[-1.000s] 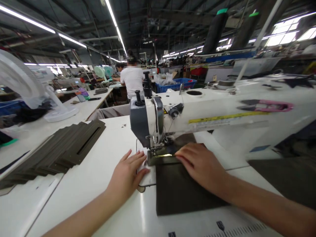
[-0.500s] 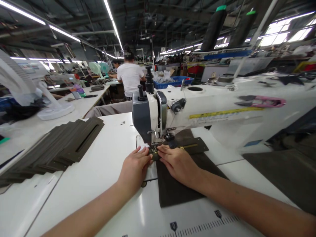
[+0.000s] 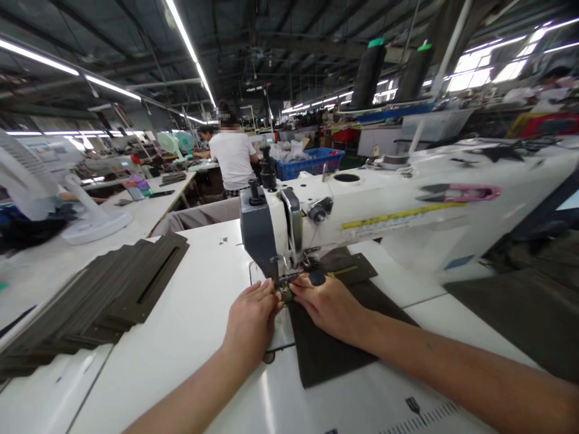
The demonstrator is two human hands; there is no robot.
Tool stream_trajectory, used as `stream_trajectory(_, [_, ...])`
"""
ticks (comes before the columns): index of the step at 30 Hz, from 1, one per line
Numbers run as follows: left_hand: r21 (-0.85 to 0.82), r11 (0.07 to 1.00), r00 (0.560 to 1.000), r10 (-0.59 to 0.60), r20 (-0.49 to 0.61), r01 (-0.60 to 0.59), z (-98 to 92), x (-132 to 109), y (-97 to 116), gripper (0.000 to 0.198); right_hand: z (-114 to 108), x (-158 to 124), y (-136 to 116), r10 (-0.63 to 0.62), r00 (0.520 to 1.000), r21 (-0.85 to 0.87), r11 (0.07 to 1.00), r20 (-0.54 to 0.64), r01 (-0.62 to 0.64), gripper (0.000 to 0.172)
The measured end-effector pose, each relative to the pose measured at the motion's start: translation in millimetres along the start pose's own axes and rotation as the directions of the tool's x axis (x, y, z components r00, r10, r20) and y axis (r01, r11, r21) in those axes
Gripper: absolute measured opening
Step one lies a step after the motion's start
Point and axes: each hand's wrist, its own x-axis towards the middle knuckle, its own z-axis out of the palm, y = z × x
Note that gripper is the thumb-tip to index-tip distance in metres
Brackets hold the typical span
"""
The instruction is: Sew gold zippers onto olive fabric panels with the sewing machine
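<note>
A dark fabric panel (image 3: 335,355) lies under the presser foot of a white sewing machine (image 3: 384,202). Across it runs a narrow dark strip with a yellow zipper (image 3: 346,269). My left hand (image 3: 253,316) is at the left of the presser foot (image 3: 284,283), its fingers together and pinching the strip's near end. On the right side of the foot, my right hand (image 3: 330,304) grips the same strip, thumb and fingers close to the needle area. The machine head and my fingers hide the stitching point.
Dark slotted pieces (image 3: 131,289) lie stacked on the left of the white table. Pink-handled thread snips (image 3: 470,192) rest on the machine arm. Another dark panel (image 3: 506,319) lies to the right. Beyond are a blue basket (image 3: 312,164), a white fan (image 3: 94,226) and a person in a white shirt (image 3: 231,158).
The whole view has tilted and shifted slightly as my head moved. Both hands stay at the presser foot, holding the zipper strip; any feed of the fabric is too small to tell.
</note>
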Motion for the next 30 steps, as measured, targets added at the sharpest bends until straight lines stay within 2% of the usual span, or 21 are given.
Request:
stream_trajectory(12, [-0.054, 0.996, 0.997, -0.065, 0.031, 0.066, -0.6, -1.7, 1.1, 0.014, 1.4, 0.8, 0.8, -0.008, 1.0, -0.046, 0.999, -0.012, 0.008, 0.024])
stream_trajectory(25, [-0.044, 0.999, 1.0, -0.01, -0.004, 0.009, -1.2, 1.6, -0.7, 0.017, 4.0, 1.5, 6.2, -0.065, 0.996, -0.013, 0.998, -0.063, 0.064, 0.024])
stream_trajectory(30, [-0.063, 0.998, 1.0, 0.01, -0.008, -0.01, -4.3, 0.5, 1.9, 0.017, 2.3, -0.7, 4.8, -0.046, 0.997, 0.062, 0.997, -0.067, 0.05, 0.023])
